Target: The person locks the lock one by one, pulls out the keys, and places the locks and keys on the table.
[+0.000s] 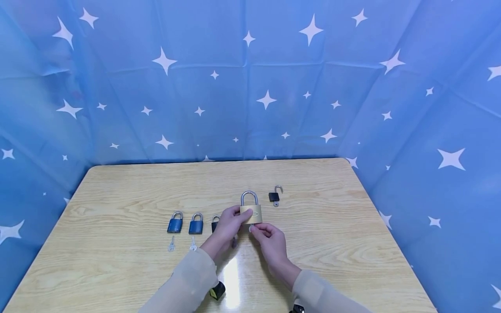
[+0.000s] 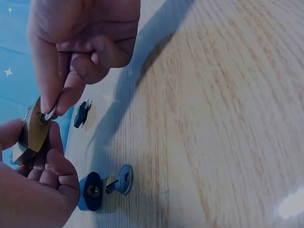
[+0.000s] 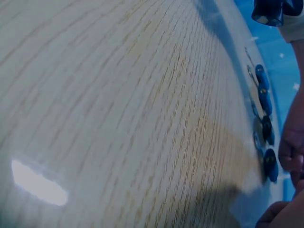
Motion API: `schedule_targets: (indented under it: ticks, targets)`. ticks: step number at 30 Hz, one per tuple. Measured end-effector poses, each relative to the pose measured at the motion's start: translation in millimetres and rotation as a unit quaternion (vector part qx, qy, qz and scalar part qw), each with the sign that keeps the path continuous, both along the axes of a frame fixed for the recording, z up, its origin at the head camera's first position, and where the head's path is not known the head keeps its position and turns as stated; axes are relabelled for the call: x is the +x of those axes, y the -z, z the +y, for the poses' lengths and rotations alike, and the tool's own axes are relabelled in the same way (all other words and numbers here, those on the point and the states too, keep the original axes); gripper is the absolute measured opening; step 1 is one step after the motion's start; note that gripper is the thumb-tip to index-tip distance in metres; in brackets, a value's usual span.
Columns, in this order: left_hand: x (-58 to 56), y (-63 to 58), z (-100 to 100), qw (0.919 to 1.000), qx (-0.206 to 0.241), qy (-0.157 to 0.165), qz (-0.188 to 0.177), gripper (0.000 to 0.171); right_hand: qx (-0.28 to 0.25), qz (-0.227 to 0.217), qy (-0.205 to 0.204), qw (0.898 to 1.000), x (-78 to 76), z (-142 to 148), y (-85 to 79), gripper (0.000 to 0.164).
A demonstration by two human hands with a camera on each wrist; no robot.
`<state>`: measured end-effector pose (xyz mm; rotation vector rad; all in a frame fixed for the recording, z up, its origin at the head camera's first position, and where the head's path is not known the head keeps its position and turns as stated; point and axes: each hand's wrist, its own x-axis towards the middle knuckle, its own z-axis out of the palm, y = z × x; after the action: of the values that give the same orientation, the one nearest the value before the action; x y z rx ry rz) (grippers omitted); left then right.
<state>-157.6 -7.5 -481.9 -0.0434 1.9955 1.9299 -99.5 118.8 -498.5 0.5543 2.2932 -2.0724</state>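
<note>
A large brass padlock [image 1: 256, 216] with a silver shackle is held up above the table, its shackle pointing up and both legs at the body. My left hand [image 1: 227, 226] grips its left side, thumb across the front. Beneath the padlock my right hand [image 1: 272, 247] pinches the head of a small key [image 2: 51, 113] between thumb and fingers. The key's head is right at the keyway in the padlock's underside; how deep the blade sits is hidden by the fingers. In the right wrist view only part of the hands shows, at the right edge.
Two blue padlocks [image 1: 175, 222] stand at left, each with a loose key [image 1: 172, 244] before it. A dark padlock [image 1: 214, 226] is partly hidden by my left hand. Farther right lies a small black padlock [image 1: 274, 197], shackle swung out. A black-and-yellow object [image 1: 217, 291] sits by the left sleeve.
</note>
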Motion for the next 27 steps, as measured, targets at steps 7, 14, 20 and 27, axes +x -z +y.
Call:
schedule_targets:
  ticks: [7, 14, 20, 27]
  targets:
    - [-0.2, 0.9, -0.1, 1.0000, 0.006, 0.000, -0.002, 0.032, -0.009, 0.005, -0.002, 1.000, 1.0, -0.1, 0.6, 0.026]
    - [9.9, -28.8, -1.9, 1.0000, -0.008, 0.001, 0.004, 0.032, -0.023, 0.006, -0.011, 1.000, 0.3, 2.0, -0.7, 0.024]
    - [14.6, -37.5, -2.1, 1.0000, -0.007, -0.002, 0.005, 0.030, -0.019, 0.003, -0.012, 1.000, -0.2, 2.3, -2.8, 0.022]
    - [14.1, -35.8, -1.7, 0.9999, -0.002, -0.009, 0.004, 0.029, -0.013, -0.004, -0.014, 1.000, -0.3, 3.4, -5.8, 0.020]
